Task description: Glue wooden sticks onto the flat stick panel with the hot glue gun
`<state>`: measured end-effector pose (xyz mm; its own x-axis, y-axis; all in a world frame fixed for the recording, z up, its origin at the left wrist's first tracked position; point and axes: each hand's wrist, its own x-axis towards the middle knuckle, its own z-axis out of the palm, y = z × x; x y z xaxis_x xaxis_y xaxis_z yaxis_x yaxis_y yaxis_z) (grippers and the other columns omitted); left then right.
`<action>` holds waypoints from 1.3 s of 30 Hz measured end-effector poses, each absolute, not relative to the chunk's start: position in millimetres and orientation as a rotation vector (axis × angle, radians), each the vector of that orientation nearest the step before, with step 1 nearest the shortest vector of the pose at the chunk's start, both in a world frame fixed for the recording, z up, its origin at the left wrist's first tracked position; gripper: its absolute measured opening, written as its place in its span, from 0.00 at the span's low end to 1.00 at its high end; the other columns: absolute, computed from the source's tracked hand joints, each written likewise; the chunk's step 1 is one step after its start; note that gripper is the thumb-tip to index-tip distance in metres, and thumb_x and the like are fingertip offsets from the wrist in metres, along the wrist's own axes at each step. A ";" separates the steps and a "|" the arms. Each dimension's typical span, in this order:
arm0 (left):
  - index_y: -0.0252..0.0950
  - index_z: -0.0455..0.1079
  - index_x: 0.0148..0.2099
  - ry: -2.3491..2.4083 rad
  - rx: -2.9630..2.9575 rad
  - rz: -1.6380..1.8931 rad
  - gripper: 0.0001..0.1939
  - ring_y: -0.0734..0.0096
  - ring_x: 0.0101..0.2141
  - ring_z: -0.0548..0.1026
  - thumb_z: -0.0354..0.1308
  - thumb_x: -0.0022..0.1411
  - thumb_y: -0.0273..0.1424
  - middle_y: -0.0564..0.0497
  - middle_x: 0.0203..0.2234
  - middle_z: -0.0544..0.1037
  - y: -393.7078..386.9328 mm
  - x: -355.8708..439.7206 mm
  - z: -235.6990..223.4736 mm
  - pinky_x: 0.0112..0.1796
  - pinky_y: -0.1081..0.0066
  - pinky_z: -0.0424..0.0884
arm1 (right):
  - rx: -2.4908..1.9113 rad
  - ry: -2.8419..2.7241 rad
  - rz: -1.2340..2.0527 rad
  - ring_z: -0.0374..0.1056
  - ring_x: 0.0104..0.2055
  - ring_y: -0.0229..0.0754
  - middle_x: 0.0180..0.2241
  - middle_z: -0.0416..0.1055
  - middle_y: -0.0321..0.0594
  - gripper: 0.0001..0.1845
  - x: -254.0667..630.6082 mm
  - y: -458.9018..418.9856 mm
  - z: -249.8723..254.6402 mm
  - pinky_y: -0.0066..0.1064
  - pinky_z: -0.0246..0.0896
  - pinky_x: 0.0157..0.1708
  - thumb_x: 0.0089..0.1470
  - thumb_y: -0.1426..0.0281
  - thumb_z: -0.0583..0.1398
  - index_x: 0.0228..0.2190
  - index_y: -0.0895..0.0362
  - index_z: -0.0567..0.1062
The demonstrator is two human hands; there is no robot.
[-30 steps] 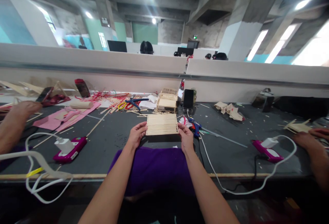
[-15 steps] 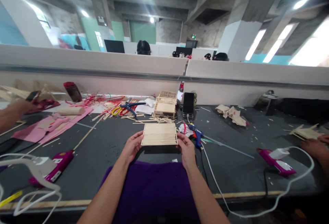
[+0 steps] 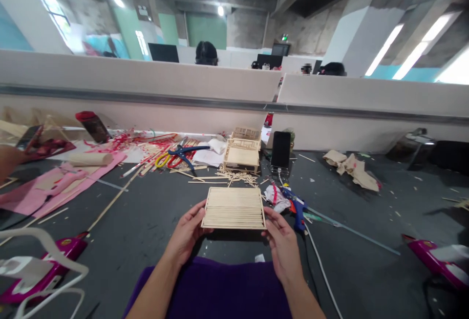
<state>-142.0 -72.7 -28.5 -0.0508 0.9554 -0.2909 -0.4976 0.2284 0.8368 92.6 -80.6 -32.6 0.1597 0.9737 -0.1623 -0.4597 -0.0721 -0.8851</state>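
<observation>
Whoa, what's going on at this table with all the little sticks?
A person holds a flat panel of thin wooden strips by its two side edges, with the left hand and the right hand. Beyond it on the dark table are a small wooden model and an upright phone. A blue glue gun lies to the panel's right.

The left edge is cutting a co-worker's blurred hand (image 3: 9, 160). The slatted panel (image 3: 234, 206) is partly covering the left hand (image 3: 186, 233). The phone (image 3: 280, 149) is partly hiding a greenish object (image 3: 292, 139).
</observation>
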 end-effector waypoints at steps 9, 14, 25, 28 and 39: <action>0.34 0.66 0.58 1.053 0.549 1.252 0.28 0.71 0.26 0.76 0.64 0.56 0.35 0.42 0.38 0.80 -74.0 -140.5 -25.8 0.28 0.70 0.75 | -1.110 -0.572 1.409 0.65 0.32 0.34 0.41 0.75 0.39 0.22 93.7 -81.9 -31.9 0.23 0.61 0.29 0.41 0.67 0.69 0.41 0.53 0.78; 0.33 0.65 0.59 1.092 0.590 1.219 0.30 0.71 0.26 0.75 0.64 0.56 0.36 0.42 0.37 0.80 -75.6 -141.1 -26.6 0.28 0.70 0.76 | -1.134 -0.541 1.424 0.65 0.33 0.35 0.40 0.76 0.38 0.22 94.4 -81.2 -32.9 0.23 0.61 0.29 0.40 0.66 0.69 0.41 0.52 0.78; 0.34 0.65 0.59 1.145 0.567 1.192 0.33 0.71 0.24 0.75 0.67 0.52 0.34 0.44 0.33 0.81 -76.2 -139.8 -22.5 0.26 0.70 0.75 | -1.143 -0.546 1.411 0.66 0.34 0.37 0.43 0.75 0.40 0.22 94.4 -81.9 -30.3 0.25 0.60 0.29 0.41 0.66 0.68 0.42 0.52 0.77; 0.35 0.67 0.57 1.125 0.518 1.212 0.31 0.69 0.24 0.77 0.67 0.51 0.33 0.44 0.34 0.81 -75.8 -139.8 -21.7 0.26 0.71 0.75 | -1.145 -0.534 1.414 0.66 0.34 0.38 0.43 0.75 0.39 0.21 94.4 -82.7 -29.3 0.26 0.60 0.29 0.41 0.65 0.68 0.41 0.52 0.78; 0.34 0.71 0.52 1.106 0.500 1.151 0.23 0.66 0.29 0.78 0.64 0.55 0.34 0.43 0.38 0.80 -75.9 -136.1 -20.2 0.28 0.72 0.74 | -1.128 -0.528 1.414 0.69 0.37 0.41 0.45 0.74 0.44 0.21 92.5 -81.5 -27.7 0.29 0.62 0.31 0.43 0.64 0.67 0.42 0.53 0.77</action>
<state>-136.1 -75.9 -20.2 -0.0034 0.9023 -0.4312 -0.4663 0.3800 0.7989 92.5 -81.5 -27.7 0.1602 0.9334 -0.3211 -0.4945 -0.2057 -0.8445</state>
